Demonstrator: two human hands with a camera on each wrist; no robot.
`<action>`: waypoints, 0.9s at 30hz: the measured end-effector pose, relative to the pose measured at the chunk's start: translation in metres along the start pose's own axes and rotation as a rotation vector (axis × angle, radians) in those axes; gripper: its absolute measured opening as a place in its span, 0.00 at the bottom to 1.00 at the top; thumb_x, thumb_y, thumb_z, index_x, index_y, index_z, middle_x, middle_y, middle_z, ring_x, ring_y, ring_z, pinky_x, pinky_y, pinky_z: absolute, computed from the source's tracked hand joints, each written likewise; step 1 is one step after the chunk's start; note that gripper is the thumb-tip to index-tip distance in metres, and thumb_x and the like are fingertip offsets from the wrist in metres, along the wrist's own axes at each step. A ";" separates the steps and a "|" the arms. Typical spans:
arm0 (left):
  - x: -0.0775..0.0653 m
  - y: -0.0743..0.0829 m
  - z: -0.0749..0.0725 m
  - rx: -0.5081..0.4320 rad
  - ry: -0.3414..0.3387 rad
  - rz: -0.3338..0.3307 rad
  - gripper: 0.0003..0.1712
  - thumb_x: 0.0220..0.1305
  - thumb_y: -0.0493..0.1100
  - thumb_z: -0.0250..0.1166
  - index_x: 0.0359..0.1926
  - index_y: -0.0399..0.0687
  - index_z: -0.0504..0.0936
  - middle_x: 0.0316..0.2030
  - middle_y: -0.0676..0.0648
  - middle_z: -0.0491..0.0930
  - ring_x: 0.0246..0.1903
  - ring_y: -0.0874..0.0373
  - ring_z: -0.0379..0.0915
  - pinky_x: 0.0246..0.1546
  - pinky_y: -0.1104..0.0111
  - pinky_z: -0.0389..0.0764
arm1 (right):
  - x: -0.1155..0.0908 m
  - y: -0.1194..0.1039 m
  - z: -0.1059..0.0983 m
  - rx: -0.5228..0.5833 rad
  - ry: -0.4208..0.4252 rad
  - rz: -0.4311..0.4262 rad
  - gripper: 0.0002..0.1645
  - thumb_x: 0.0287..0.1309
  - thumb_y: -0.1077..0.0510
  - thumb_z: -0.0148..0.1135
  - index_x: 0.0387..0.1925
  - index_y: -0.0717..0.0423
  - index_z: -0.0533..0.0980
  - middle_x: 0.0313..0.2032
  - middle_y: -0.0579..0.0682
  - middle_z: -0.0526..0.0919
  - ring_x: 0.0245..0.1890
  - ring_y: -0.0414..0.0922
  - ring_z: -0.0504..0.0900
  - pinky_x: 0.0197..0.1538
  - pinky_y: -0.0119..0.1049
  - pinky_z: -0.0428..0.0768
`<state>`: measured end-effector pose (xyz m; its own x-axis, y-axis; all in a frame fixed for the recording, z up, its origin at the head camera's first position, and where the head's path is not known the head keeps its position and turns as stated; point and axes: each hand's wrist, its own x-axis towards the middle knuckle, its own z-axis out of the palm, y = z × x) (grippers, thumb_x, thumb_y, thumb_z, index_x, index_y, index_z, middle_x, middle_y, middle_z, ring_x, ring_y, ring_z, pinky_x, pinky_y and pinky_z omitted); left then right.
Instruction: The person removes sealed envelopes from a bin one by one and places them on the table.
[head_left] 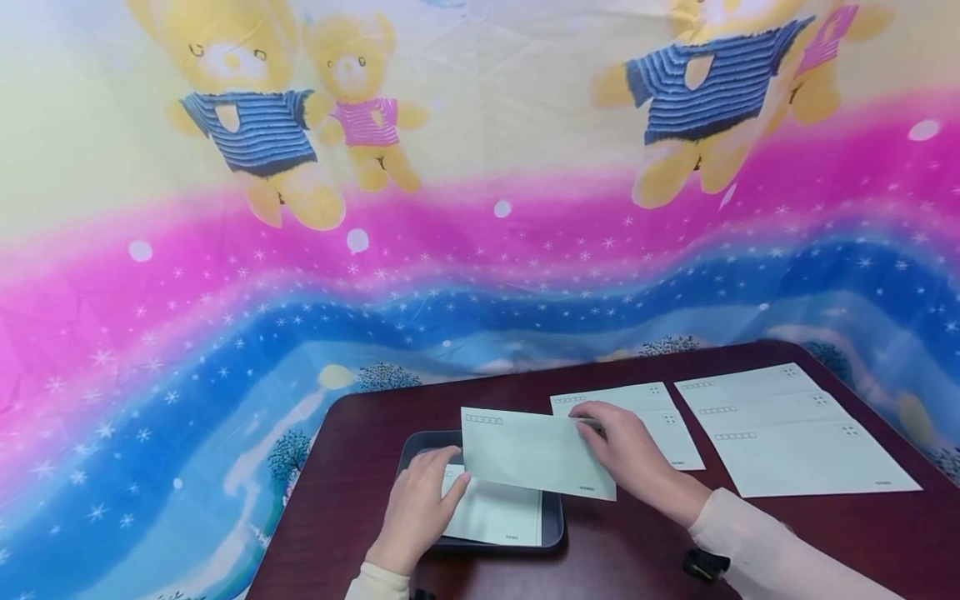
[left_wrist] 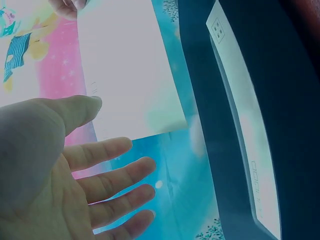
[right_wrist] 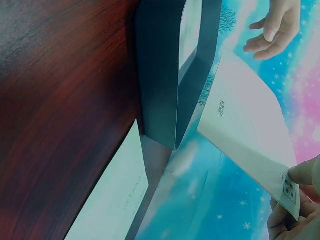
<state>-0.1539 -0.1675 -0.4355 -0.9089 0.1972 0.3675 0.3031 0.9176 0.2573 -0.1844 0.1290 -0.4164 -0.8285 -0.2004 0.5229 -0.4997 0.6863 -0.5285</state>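
My right hand [head_left: 630,458] pinches a white envelope [head_left: 532,458] by its upper right corner. In the right wrist view the thumb presses beside the small printed stamp box [right_wrist: 289,187], with fingers behind the paper. The envelope hangs tilted above a dark tray [head_left: 556,521], overlapping its right part in the head view. My left hand [head_left: 420,504] is over the tray's left side, close to the envelope's left edge. Its fingers are spread and hold nothing in the left wrist view. Inside the tray lies another envelope [head_left: 495,518], partly hidden by the left hand.
On the dark red table [head_left: 622,550], two overlapping envelopes [head_left: 678,442] lie behind the right hand. Further right, several more envelopes [head_left: 817,462] overlap in a staggered column. A printed cloth [head_left: 495,250] with bears hangs behind the table.
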 end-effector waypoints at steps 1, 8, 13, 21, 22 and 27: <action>0.000 0.001 0.000 0.002 -0.001 0.001 0.24 0.61 0.56 0.60 0.54 0.49 0.80 0.49 0.49 0.80 0.52 0.50 0.73 0.45 0.51 0.76 | -0.001 0.001 -0.001 -0.002 0.000 0.001 0.12 0.56 0.61 0.62 0.42 0.50 0.80 0.41 0.46 0.84 0.44 0.43 0.81 0.44 0.42 0.79; -0.001 0.002 0.001 0.009 0.008 0.013 0.25 0.61 0.58 0.59 0.53 0.49 0.80 0.49 0.49 0.81 0.52 0.51 0.73 0.44 0.52 0.76 | -0.006 0.006 -0.005 -0.013 0.014 0.006 0.12 0.55 0.62 0.62 0.42 0.50 0.80 0.41 0.46 0.84 0.43 0.44 0.81 0.44 0.42 0.79; -0.001 0.001 0.002 0.011 0.019 0.035 0.26 0.62 0.59 0.57 0.53 0.49 0.80 0.49 0.49 0.81 0.51 0.51 0.74 0.44 0.53 0.76 | -0.010 0.013 -0.008 -0.013 0.018 0.007 0.12 0.55 0.63 0.62 0.42 0.51 0.80 0.41 0.46 0.84 0.43 0.44 0.82 0.43 0.43 0.79; -0.003 0.005 0.008 0.006 0.009 0.038 0.24 0.60 0.56 0.60 0.53 0.48 0.80 0.49 0.48 0.81 0.51 0.50 0.74 0.46 0.52 0.75 | -0.015 0.021 -0.014 -0.014 0.018 0.021 0.12 0.55 0.63 0.62 0.42 0.53 0.80 0.41 0.48 0.84 0.43 0.46 0.82 0.43 0.45 0.79; -0.003 0.006 0.009 0.005 0.014 0.043 0.24 0.60 0.55 0.60 0.52 0.48 0.80 0.48 0.48 0.81 0.51 0.50 0.74 0.47 0.52 0.75 | -0.015 0.022 -0.015 -0.013 0.018 0.025 0.12 0.55 0.63 0.62 0.42 0.53 0.80 0.41 0.48 0.84 0.43 0.46 0.82 0.43 0.45 0.79; -0.004 0.009 0.013 0.013 0.046 0.078 0.23 0.59 0.54 0.62 0.50 0.47 0.81 0.46 0.47 0.82 0.49 0.51 0.75 0.46 0.54 0.76 | -0.018 0.024 -0.019 -0.022 0.019 0.039 0.12 0.54 0.64 0.62 0.42 0.52 0.80 0.41 0.48 0.84 0.43 0.46 0.82 0.43 0.45 0.78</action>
<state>-0.1517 -0.1557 -0.4460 -0.8683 0.2528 0.4269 0.3687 0.9046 0.2142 -0.1769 0.1628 -0.4257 -0.8419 -0.1601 0.5153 -0.4616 0.7082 -0.5341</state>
